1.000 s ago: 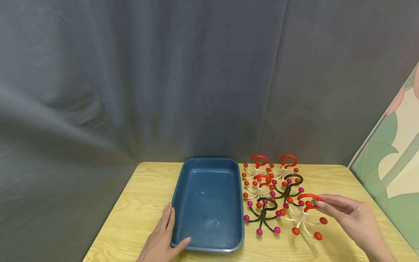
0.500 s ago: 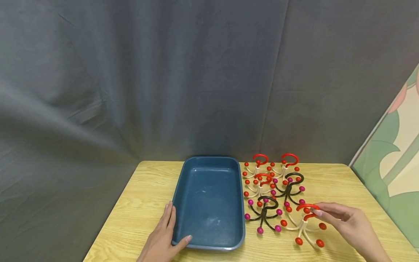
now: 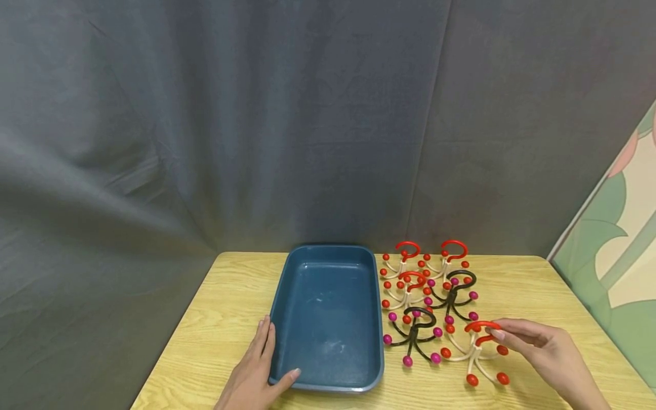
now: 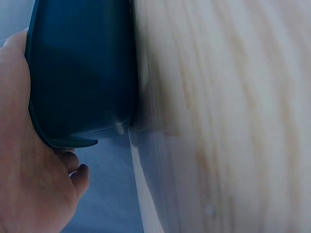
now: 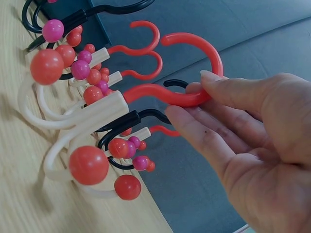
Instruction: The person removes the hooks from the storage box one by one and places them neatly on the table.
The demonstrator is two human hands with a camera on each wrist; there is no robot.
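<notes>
My right hand (image 3: 545, 353) pinches the red curved top of a multi-arm hanging hook (image 3: 475, 352) between thumb and fingers. This hook has white arms ending in red balls and stands upright, its lower balls close over the table. The right wrist view shows the thumb on the red curve (image 5: 160, 94) and the fingers beneath. My left hand (image 3: 251, 367) rests at the near left corner of a blue tray (image 3: 328, 389), fingers straight along the outer side and thumb over the front rim. In the left wrist view, the tray wall (image 4: 82, 73) hides part of the fingers.
Right of the tray stand more hooks: a near black one (image 3: 412, 336) with magenta balls, another black one (image 3: 451, 297), and several red-and-white ones (image 3: 446, 265) behind. A grey curtain (image 3: 318, 142) backs the wooden table (image 3: 200, 341); a patterned panel (image 3: 615, 273) borders it at right.
My right hand has lowered the red-and-white hook toward the table and turned it slightly. My left hand stays at the tray corner; the other hooks hold their places.
</notes>
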